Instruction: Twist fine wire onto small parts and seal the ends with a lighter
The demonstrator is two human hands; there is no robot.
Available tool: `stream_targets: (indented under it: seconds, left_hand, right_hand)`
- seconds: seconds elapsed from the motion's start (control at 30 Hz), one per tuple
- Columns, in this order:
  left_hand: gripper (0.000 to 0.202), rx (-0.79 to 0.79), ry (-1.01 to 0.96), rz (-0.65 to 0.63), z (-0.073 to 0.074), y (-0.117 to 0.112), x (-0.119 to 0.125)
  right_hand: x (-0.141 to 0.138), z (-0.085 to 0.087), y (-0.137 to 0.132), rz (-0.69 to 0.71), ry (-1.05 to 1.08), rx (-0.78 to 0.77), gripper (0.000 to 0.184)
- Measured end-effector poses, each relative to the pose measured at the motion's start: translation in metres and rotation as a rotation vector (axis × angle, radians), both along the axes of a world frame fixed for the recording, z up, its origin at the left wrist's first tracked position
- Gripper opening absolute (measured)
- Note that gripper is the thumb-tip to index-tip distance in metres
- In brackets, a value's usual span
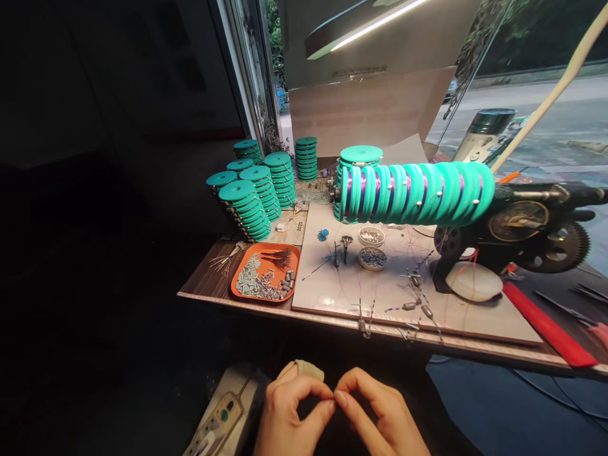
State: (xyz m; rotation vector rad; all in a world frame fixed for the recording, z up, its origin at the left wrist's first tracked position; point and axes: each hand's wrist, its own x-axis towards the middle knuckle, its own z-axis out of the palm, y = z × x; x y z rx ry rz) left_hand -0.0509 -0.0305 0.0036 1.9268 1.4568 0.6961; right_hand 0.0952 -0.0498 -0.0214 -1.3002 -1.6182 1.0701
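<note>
Below the front edge of the table, my left hand (297,408) and my right hand (373,405) meet fingertip to fingertip. Thumb and index finger are pinched together on each. Whatever lies between them is too small to make out. A pale wrap (310,370) covers part of a finger on the left hand. Closest on the tabletop are small weighted rigs with wire arms, one of them a grey sinker (363,326) hanging at the board's front edge. Farther back, a black hand-cranked winder (515,221) carries a row of turquoise foam spools (418,193) wound with purple line.
An orange tray (297,269) holds sinkers and small metal parts. Two small round dishes of beads (373,268) sit on the pale board (327,288). Stacked turquoise spools (244,206) stand back left. A red strip (546,326) and scissors (565,307) lie right; a power strip (223,415) is below.
</note>
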Motion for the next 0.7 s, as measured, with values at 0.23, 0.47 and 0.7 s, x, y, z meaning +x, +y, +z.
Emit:
stream_targets:
  seconds: [0.23, 0.47, 0.7]
  left_hand:
    - [0.016, 0.144, 0.034, -0.017, -0.006, -0.002, 0.000]
    - [0.020, 0.322, 0.034, 0.011, -0.017, -0.007, 0.004]
    - [0.019, 0.253, 0.074, -0.055, -0.003, 0.000, 0.005]
  right_hand:
    - [0.000, 0.000, 0.001, 0.034, -0.029, -0.009, 0.026]
    - [0.000, 0.001, -0.003, 0.033, -0.144, 0.044, 0.027]
    - [-0.001, -0.002, -0.004, 0.020, -0.141, 0.030, 0.026]
